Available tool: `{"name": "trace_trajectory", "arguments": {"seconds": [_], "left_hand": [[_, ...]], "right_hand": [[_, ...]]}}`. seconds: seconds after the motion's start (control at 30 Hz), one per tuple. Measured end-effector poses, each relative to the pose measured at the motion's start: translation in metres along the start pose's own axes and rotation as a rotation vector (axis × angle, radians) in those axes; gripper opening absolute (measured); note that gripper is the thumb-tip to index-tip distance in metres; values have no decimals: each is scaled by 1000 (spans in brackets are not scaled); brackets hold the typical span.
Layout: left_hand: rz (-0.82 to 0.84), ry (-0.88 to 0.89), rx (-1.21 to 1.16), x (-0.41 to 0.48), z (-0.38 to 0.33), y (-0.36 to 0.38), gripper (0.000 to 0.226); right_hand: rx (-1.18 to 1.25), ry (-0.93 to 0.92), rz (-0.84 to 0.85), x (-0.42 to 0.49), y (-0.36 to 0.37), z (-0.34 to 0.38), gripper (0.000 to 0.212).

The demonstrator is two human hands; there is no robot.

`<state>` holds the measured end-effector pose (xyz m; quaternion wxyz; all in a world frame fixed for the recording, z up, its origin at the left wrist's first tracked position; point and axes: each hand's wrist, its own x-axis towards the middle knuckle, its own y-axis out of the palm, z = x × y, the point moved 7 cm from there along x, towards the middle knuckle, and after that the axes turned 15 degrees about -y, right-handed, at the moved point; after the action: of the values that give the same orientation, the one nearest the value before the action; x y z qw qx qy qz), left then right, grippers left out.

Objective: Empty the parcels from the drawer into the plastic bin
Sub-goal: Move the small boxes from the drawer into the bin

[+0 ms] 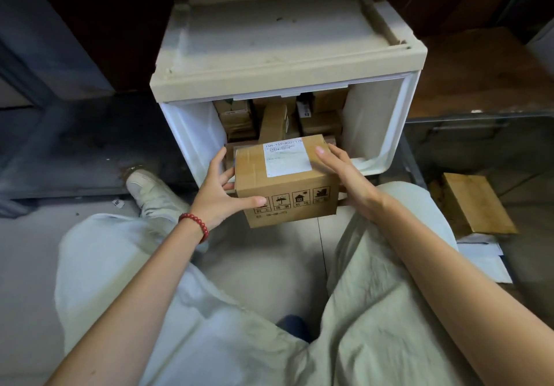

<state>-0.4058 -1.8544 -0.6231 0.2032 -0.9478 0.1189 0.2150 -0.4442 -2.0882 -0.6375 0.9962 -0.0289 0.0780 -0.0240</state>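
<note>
The white drawer (192,133) is pulled out. Brown parcels (320,124) are packed in its back, too many to count. Two hands hold one big box (284,187) at the drawer's front. The left hand (221,193) grips its left side and the right hand (344,172) grips its right side. The clear plastic bin (479,113) on the right holds one flat parcel (476,202). The floor (269,265) is grey.
</note>
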Motion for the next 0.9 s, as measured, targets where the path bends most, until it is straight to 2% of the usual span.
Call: {"name": "trace_trajectory", "arguments": {"seconds": [0.17, 0.2, 0.3, 0.37, 0.5, 0.6, 0.7, 0.83, 0.9], "left_hand": [[-64, -60, -64, 5, 14, -17, 121], [-81, -74, -64, 6, 15, -21, 116], [-134, -116, -75, 9, 23, -31, 107], [-167, -150, -83, 12, 31, -37, 92], [-186, -185, -97, 16, 42, -43, 51], [-162, -200, -66, 17, 45, -39, 40], [-127, -207, -68, 14, 44, -34, 47], [-90, -192, -99, 9, 38, -32, 93], [-84, -163, -107, 8, 35, -33, 104]], "right_hand": [[-30, 35, 12, 3, 7, -2, 95], [-46, 34, 24, 3, 9, -1, 91], [-94, 9, 82, 3, 17, 6, 57], [-125, -4, 110, 3, 19, 8, 49], [-102, 30, 128, 7, 25, 4, 60], [-53, 62, 156, 9, 31, 2, 70], [-37, 86, 135, 11, 31, -1, 64], [3, 155, 54, 14, 23, -10, 64], [1, 183, 10, 13, 19, -13, 66]]}}
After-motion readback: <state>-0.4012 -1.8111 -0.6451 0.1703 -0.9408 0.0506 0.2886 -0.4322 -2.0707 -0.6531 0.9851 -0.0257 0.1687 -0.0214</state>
